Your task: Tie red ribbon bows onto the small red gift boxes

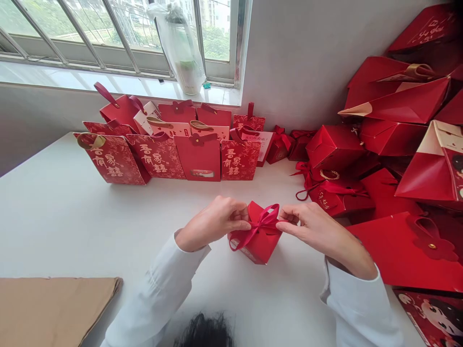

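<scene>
A small red gift box [261,248] stands on the white table in front of me, with a red ribbon bow [266,218] across its top. My left hand [220,219] comes in from the left, thumb and fingers pinched at the ribbon beside the knot. On the other side my right hand [307,222] pinches the ribbon's right end between thumb and forefinger. One ribbon loop rises above the knot, and another hangs down over the box's left front. The fingertips of my left hand are partly hidden behind the box's top.
Rows of red gift bags [202,156] stand along the wall below the window. A large heap of red boxes and bags [383,144] fills the right side. A cardboard sheet [50,308] lies at the lower left. On the sill stands a plastic-wrapped bottle [186,62].
</scene>
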`<act>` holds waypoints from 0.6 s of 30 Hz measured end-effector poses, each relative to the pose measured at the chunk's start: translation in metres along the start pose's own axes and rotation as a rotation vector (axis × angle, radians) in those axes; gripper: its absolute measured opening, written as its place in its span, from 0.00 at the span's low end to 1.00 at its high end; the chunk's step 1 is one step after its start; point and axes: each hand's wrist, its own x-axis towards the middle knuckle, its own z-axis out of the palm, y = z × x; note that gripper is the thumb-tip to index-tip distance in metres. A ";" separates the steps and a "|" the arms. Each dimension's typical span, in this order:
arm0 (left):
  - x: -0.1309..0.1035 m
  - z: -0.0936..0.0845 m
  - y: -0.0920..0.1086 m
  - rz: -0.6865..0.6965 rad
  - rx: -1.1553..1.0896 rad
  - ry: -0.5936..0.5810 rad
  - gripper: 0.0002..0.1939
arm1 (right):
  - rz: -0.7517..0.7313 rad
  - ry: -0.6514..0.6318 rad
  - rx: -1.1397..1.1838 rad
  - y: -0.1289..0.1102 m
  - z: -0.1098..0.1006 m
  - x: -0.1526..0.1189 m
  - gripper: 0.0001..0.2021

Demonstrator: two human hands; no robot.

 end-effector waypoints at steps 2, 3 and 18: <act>-0.002 -0.002 0.000 -0.007 0.014 -0.001 0.09 | 0.021 -0.004 -0.021 0.002 -0.001 0.000 0.11; -0.003 -0.003 -0.001 -0.011 0.021 0.002 0.10 | 0.043 -0.004 -0.035 0.003 -0.001 0.000 0.11; -0.062 -0.075 -0.028 -0.379 0.300 0.243 0.12 | 0.156 -0.044 -0.104 0.008 -0.010 -0.004 0.11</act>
